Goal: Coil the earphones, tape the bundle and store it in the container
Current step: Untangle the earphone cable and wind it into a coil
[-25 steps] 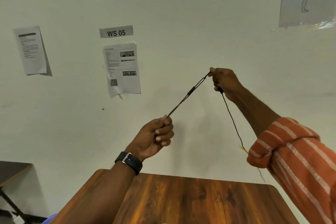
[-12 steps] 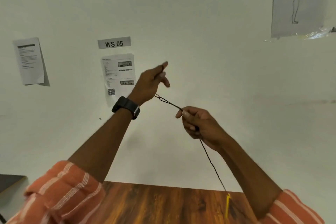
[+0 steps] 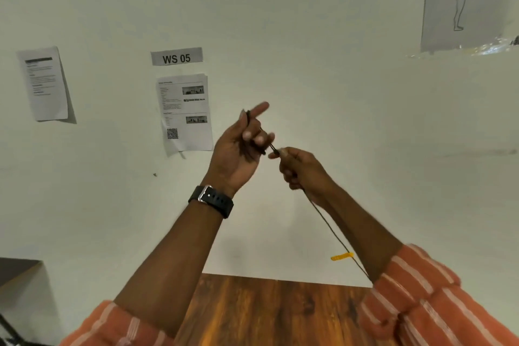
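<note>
Both hands are raised in front of the wall with the black earphone cable [image 3: 328, 223] between them. My left hand [image 3: 241, 146] holds the cable's upper end, with cord running across its palm and curled fingers, index finger pointing out. My right hand [image 3: 300, 168] pinches the cable just right of the left hand's fingers. From the right hand the cable hangs down and to the right, past a small yellow tag [image 3: 341, 256], and disappears behind my right sleeve. No tape or container is in view.
A brown wooden table [image 3: 269, 312] lies below the arms. A second dark table's corner [image 3: 19, 270] shows at the left. The white wall carries a "WS 05" label [image 3: 176, 56], printed sheets [image 3: 185, 112] and a figure drawing [image 3: 466, 0].
The hands have come together: the stretched cable span between them has shrunk to almost nothing. My left hand rose and turned palm toward me, with cord now lying across its fingers.
</note>
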Tool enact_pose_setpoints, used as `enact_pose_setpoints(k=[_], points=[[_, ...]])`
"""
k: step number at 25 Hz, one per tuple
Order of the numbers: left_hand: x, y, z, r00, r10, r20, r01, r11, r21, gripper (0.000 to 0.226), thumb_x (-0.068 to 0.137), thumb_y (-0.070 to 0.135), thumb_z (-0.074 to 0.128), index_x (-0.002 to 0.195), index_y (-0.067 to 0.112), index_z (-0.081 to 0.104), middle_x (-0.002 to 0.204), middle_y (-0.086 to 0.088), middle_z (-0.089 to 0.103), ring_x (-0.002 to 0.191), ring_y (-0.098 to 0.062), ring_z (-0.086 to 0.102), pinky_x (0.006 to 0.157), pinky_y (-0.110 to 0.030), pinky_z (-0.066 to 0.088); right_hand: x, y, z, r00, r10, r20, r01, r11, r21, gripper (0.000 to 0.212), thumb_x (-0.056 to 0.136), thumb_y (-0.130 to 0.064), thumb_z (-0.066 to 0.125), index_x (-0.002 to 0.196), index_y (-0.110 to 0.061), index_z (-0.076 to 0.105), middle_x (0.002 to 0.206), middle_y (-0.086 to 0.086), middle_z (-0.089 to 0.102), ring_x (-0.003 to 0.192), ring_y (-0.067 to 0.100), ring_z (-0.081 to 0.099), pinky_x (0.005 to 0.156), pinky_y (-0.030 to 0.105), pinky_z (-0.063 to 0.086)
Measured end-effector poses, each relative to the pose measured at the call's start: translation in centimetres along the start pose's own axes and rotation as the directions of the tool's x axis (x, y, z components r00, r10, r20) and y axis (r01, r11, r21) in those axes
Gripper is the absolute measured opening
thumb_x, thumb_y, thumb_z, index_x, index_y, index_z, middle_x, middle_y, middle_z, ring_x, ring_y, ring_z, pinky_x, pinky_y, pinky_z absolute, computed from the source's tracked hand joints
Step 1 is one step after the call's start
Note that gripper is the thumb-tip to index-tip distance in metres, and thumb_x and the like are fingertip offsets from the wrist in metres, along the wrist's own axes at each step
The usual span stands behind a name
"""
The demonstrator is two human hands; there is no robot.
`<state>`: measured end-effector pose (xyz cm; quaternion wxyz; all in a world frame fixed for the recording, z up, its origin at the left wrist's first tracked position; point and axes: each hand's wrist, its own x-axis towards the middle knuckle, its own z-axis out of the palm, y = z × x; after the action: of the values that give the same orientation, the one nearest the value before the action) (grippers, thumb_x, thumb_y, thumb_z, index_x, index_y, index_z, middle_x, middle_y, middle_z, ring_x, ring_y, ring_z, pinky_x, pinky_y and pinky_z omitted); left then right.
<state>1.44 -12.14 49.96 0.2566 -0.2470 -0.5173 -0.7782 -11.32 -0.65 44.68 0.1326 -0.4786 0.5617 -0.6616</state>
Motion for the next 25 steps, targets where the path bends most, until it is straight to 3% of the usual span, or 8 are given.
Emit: enact_pose_setpoints(k=[3, 5, 7, 12, 15, 18, 22, 25], points=[[2.7, 1.5, -1.4, 0.949, 0.207, -0.239, -0.083, 0.892, 0.445, 0.041, 0.106, 0.021, 0.038, 0.141, 0.0, 0.041, 0.063, 0.005, 0.064, 0.091, -0.026, 0.072, 0.083, -0.029, 0.049, -3.8, 2.4, 1.8, 0.987, 0.041, 0.156, -0.038, 0.999, -0.022, 0.024, 0.101, -0.031, 0.052, 0.106, -0.017, 0.071, 0.057, -0.011, 0.036, 0.048, 0.008, 0.026, 0.044, 0.019, 0.022], [2.7, 1.1, -2.7, 0.964, 0.216, -0.158, 0.031, 0.496, 0.868, 0.033, 0.105, 0.017, 0.041, 0.132, 0.001, 0.051, 0.068, 0.0, 0.069, 0.111, -0.026, 0.067, 0.082, -0.029, 0.052, -5.3, 2.0, 1.6, 0.982, 0.018, 0.186, -0.011, 0.999, -0.042, 0.025, 0.102, -0.031, 0.051, 0.102, -0.019, 0.072, 0.056, -0.012, 0.034, 0.047, 0.007, 0.025, 0.044, 0.018, 0.023], [1.3, -0.5, -4.3, 0.996, 0.04, -0.08, 0.071, 0.187, 0.98, 0.031, 0.104, 0.018, 0.042, 0.122, -0.001, 0.059, 0.065, 0.0, 0.066, 0.098, -0.026, 0.07, 0.083, -0.031, 0.054, -5.3, 0.3, 0.4, 0.992, -0.045, 0.119, 0.052, 0.997, -0.054, 0.027, 0.102, -0.026, 0.049, 0.09, -0.019, 0.072, 0.053, -0.013, 0.034, 0.044, 0.005, 0.025, 0.042, 0.015, 0.023], [-3.5, -3.5, -4.0, 0.902, -0.431, -0.011, 0.348, 0.714, 0.607, 0.049, 0.106, 0.036, 0.033, 0.121, -0.001, 0.063, 0.05, 0.005, 0.037, 0.038, -0.013, 0.035, 0.058, -0.027, 0.048, -2.0, -2.8, -2.2, 0.993, -0.095, -0.075, 0.085, 0.988, -0.132, 0.031, 0.102, -0.025, 0.049, 0.078, -0.023, 0.069, 0.051, -0.011, 0.036, 0.044, 0.006, 0.024, 0.041, 0.019, 0.021], [-3.6, -3.0, -1.4, 0.916, -0.37, 0.159, 0.325, 0.912, 0.249, 0.052, 0.106, 0.036, 0.03, 0.128, -0.003, 0.057, 0.047, 0.011, 0.032, 0.034, -0.003, 0.031, 0.056, -0.023, 0.048, -0.4, -1.9, -2.2, 0.995, -0.08, -0.065, 0.069, 0.985, -0.159, 0.028, 0.102, -0.026, 0.049, 0.084, -0.018, 0.068, 0.054, -0.01, 0.037, 0.045, 0.006, 0.026, 0.043, 0.02, 0.021], [-0.8, -1.1, 0.4, 0.995, -0.094, 0.027, 0.09, 0.99, 0.112, 0.05, 0.107, 0.031, 0.03, 0.139, -0.005, 0.045, 0.05, 0.008, 0.041, 0.044, -0.005, 0.046, 0.071, -0.025, 0.049, -1.3, 0.9, -0.7, 1.0, -0.013, -0.021, 0.011, 0.993, -0.117, 0.025, 0.102, -0.027, 0.052, 0.09, -0.016, 0.07, 0.062, -0.004, 0.042, 0.051, 0.01, 0.033, 0.048, 0.024, 0.025], [3.0, 0.8, -0.1, 0.954, 0.206, -0.218, -0.059, 0.84, 0.539, 0.038, 0.107, 0.02, 0.036, 0.141, 0.005, 0.042, 0.061, 0.005, 0.064, 0.09, -0.022, 0.073, 0.077, -0.025, 0.049, -5.3, 4.7, 1.0, 0.988, 0.062, 0.144, -0.048, 0.993, -0.105, 0.021, 0.102, -0.018, 0.052, 0.105, -0.011, 0.071, 0.064, -0.002, 0.049, 0.057, 0.012, 0.047, 0.059, 0.027, 0.046], [2.1, -1.0, -2.0, 0.995, 0.066, -0.079, 0.052, 0.34, 0.939, 0.039, 0.106, 0.017, 0.039, 0.143, 0.007, 0.045, 0.071, -0.006, 0.07, 0.104, -0.02, 0.068, 0.091, -0.028, 0.05, -6.0, 3.8, 0.3, 0.993, 0.004, 0.119, 0.0, 0.999, -0.032, 0.021, 0.101, -0.018, 0.052, 0.104, -0.011, 0.072, 0.06, -0.005, 0.046, 0.055, 0.009, 0.043, 0.059, 0.023, 0.048]])
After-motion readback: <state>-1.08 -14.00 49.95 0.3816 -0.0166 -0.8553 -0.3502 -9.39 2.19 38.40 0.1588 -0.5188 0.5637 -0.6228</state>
